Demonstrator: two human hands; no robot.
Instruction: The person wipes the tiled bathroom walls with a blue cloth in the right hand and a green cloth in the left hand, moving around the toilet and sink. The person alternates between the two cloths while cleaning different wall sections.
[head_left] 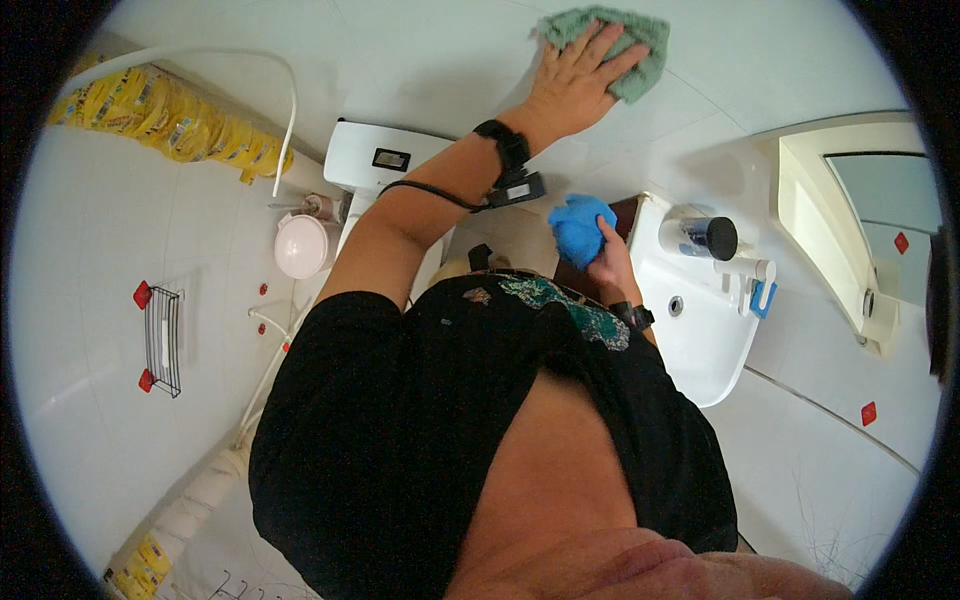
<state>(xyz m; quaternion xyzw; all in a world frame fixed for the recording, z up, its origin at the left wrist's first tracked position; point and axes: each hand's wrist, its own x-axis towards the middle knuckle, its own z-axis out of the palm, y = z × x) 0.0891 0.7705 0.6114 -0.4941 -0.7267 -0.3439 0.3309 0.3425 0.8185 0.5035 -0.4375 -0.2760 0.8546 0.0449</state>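
Observation:
My left hand [580,78] is stretched up to the pale tiled wall, its fingers spread over a green cloth [640,62] that lies against the tiles. Down beside the washbasin [690,340], my right hand [612,262] is closed round a bunched blue cloth [580,230]. Part of that cloth is hidden by the fingers. A black strap with a small dark box [516,190] hangs at my left wrist.
Below my left forearm is a white toilet tank [350,150]. A dark-capped bottle [712,238] and a white tap [750,268] stand at the basin. A mirror cabinet [800,190] juts out at right. Yellow-wrapped pipe [170,115], pink bucket [302,246] and wire rack [163,340] are at left.

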